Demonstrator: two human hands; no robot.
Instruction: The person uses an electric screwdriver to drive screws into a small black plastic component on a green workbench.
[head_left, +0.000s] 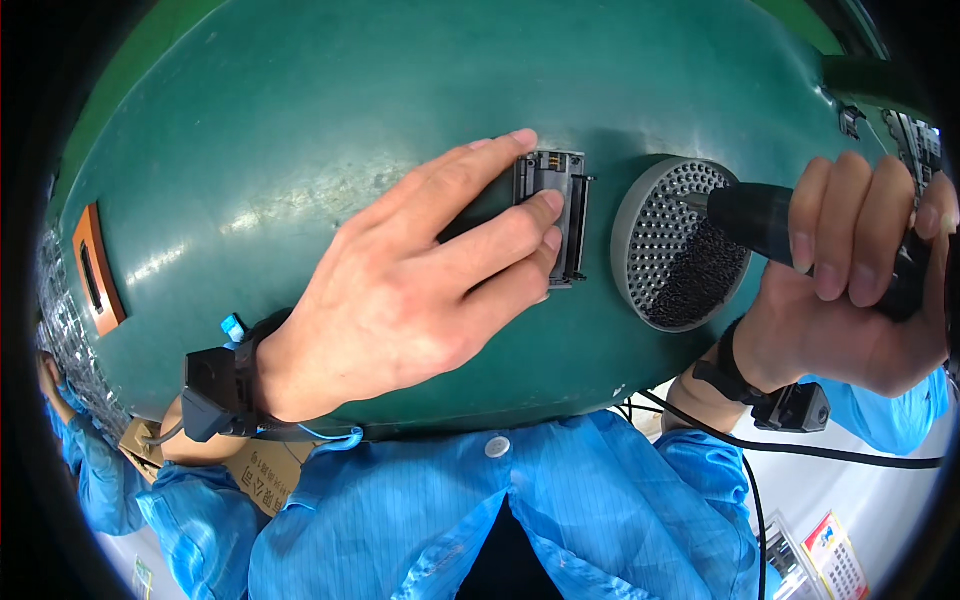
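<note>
My left hand [400, 270] steadies a small black plastic housing [572, 225] on the green mat. Its index finger reaches along the far left corner, while other fingertips press on the top face; the thumb is hidden. Gold-coloured contacts show at the housing's far end. My right hand [850, 250] is wrapped round a black power screwdriver [755, 215]. The screwdriver's metal tip points into a round grey screw tray [622, 250] with a grid of small holes. Tiny black screws [705, 265] are heaped on the near right side of that tray.
A brown-orange piece with a dark slot [98, 270] lies at the far left of the green mat [400, 80]. Clear plastic wrap [75, 320] borders the left edge. A black cable [800, 447] crosses the lower right. Another person's sleeve [100, 480] shows at lower left.
</note>
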